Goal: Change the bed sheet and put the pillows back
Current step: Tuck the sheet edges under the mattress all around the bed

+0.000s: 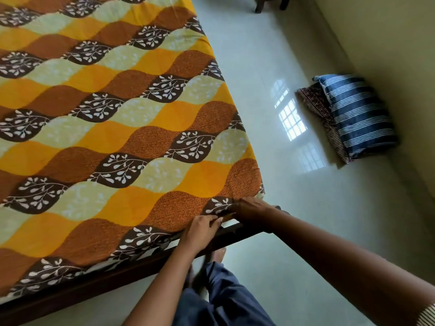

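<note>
Tucking sheet (122, 142) corner at near end of bed; sheet lying spread over mattress, edge hanging toward bed frame (94, 285). My right hand (249, 210) gripping bunched fold at corner, fingers curled on cloth. My left hand (202, 228) pressing sheet edge just beside it, fingers straight and together. Next, I'm judging: fold needing pushing under mattress, then smoothing along side. Pillows (353, 118) lying on floor (270, 67) against wall, well apart from bed. My feet (217, 254) standing close under frame, crowding tuck slightly.
</note>
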A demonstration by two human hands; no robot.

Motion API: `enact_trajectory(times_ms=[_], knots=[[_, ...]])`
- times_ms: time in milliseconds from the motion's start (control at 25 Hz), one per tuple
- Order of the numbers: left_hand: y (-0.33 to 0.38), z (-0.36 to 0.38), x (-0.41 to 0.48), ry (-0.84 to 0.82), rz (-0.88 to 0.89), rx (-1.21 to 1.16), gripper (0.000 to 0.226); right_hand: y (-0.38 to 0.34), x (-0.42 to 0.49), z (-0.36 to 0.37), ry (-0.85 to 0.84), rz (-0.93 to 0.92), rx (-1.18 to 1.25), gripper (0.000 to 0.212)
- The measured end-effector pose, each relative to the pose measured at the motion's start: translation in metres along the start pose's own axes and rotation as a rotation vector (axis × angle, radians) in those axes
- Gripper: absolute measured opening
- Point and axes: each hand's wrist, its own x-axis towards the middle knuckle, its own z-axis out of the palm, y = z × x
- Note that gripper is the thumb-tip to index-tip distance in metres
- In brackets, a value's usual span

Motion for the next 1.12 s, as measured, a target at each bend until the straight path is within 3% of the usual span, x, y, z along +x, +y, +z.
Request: enact_trajectory(times_ms=[200, 320, 400, 480, 560, 640, 720, 800, 920, 1120], knots=[[0.028, -0.021, -0.009, 0.315, 0.084, 0.000, 0.027, -0.004, -0.031, -0.024, 0.434, 0.204, 0.437, 0.022], [0.039, -0.008, 0.007, 0.349, 0.207, 0.030, 0.029, 0.021, -0.052, -0.028, 0.565, 0.350, 0.641, 0.017], [0.045, 0.004, 0.019, 0.318, 0.253, 0.056, 0.040, 0.048, -0.057, -0.028, 0.655, 0.486, 1.011, 0.017], [0.045, 0.014, 0.030, 0.261, 0.268, 0.187, 0.057, 0.075, -0.052, -0.023, 0.589, 0.622, 1.438, 0.024], [0.034, 0.023, 0.041, 0.222, 0.310, 0.353, 0.063, 0.094, -0.039, -0.011, 0.341, 0.651, 1.722, 0.023], [0.022, 0.033, 0.046, 0.244, 0.360, 0.481, 0.069, 0.107, -0.024, 0.004, 0.122, 0.571, 1.902, 0.014], [0.017, 0.040, 0.048, 0.231, 0.352, 0.545, 0.071, 0.113, -0.016, 0.019, 0.047, 0.459, 2.003, 0.010], [0.017, 0.044, 0.048, 0.218, 0.335, 0.586, 0.071, 0.115, -0.014, 0.032, 0.142, 0.363, 2.005, 0.006], [0.022, 0.044, 0.047, 0.217, 0.301, 0.627, 0.071, 0.118, -0.014, 0.044, 0.342, 0.290, 1.775, 0.010], [0.023, 0.044, 0.046, 0.163, 0.257, 0.669, 0.067, 0.122, -0.009, 0.054, 0.448, 0.201, 0.924, 0.021]])
